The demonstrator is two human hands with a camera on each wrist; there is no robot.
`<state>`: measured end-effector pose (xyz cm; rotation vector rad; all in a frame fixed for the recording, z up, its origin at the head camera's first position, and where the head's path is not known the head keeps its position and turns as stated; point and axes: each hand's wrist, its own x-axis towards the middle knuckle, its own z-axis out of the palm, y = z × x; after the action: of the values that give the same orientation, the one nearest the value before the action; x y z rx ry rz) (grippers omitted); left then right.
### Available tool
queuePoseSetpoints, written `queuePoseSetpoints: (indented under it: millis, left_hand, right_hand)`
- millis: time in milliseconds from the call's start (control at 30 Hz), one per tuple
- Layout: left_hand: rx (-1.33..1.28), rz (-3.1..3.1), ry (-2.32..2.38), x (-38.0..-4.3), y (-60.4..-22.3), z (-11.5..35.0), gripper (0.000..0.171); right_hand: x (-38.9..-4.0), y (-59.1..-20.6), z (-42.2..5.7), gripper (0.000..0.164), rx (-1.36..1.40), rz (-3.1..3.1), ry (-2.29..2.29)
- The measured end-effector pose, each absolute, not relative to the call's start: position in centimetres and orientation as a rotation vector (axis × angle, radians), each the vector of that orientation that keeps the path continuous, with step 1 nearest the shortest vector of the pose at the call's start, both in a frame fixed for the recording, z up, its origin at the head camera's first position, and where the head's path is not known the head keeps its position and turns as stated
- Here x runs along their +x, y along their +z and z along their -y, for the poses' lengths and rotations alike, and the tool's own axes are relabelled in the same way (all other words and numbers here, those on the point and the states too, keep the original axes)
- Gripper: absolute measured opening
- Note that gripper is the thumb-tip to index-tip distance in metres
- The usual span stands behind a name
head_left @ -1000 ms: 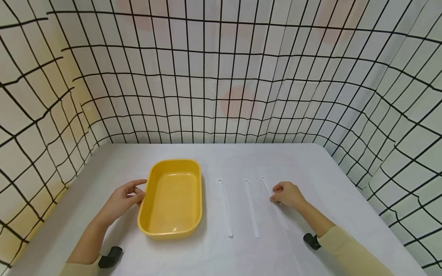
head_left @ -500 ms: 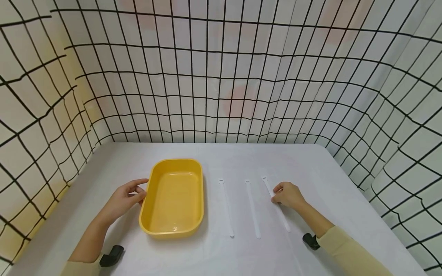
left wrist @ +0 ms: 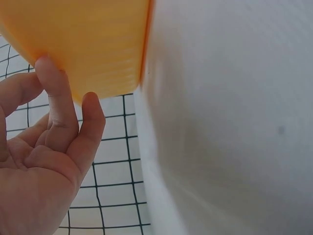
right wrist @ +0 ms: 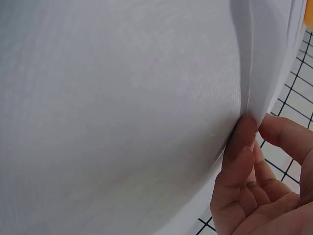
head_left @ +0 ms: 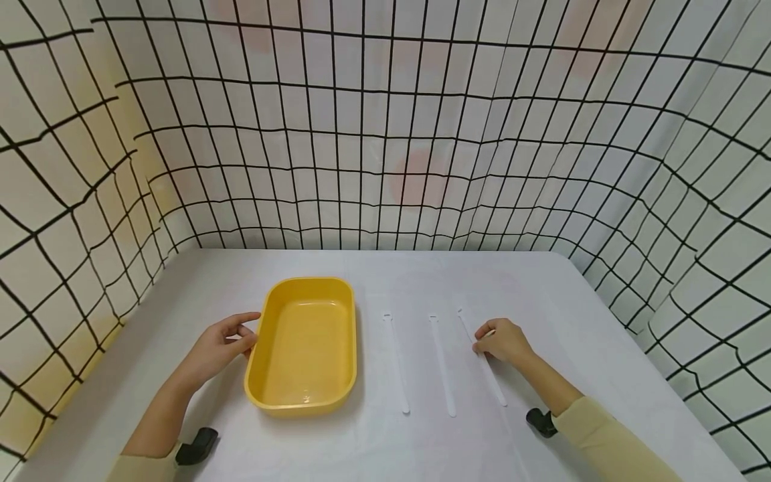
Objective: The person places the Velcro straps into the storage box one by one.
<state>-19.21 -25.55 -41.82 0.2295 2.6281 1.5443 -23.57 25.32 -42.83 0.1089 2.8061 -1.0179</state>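
Observation:
My left hand (head_left: 219,345) rests its fingertips against the left side of a yellow plastic tray (head_left: 307,365) with raised walls. In the left wrist view, loosely bent fingers (left wrist: 55,93) touch the tray's outer wall. On the right, my right hand (head_left: 501,340) pinches a thin white cable tie (head_left: 494,385) with a slotted head, about midway along its length. Thumb and fingertips meet on that tie in the right wrist view. Two similar ties, a left one (head_left: 396,368) and a middle one (head_left: 443,368), lie lengthwise between the tray and my right hand.
A white cloth covers the table (head_left: 385,448). White walls with a black wire grid (head_left: 361,137) enclose its back and both sides. Black wrist cameras sit on the left wrist (head_left: 197,446) and right wrist (head_left: 541,423).
The pinched tie has turned slightly, showing a narrower face now than half a second ago. Both hands stay nearly in place; the head view has shifted a little.

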Motion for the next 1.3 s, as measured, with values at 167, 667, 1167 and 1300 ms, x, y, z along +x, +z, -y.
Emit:
queuePoseSetpoints:
  millis: [167,667,1167,1300]
  left_hand:
    - [0.236,-2.630,1.555,-19.1,-41.9,25.5,0.051]
    - [0.217,-2.628,1.548,-19.4,-42.0,25.6,0.051]
    - [0.216,-2.621,1.551,-19.3,-42.1,25.6,0.050]
    - [0.207,-2.622,1.547,-19.3,-41.9,25.6,0.050]
  right_hand:
    - [-23.7,-43.1,-25.5,0.016,0.132,-2.795,-1.040]
    - [-23.4,-43.3,-25.9,0.019,0.191,-2.716,-1.215]
    - [-23.7,-42.5,-25.0,0.024,0.249,-2.590,-1.420]
    - [-23.6,-42.1,-24.4,0.026,0.239,-2.573,-1.450]
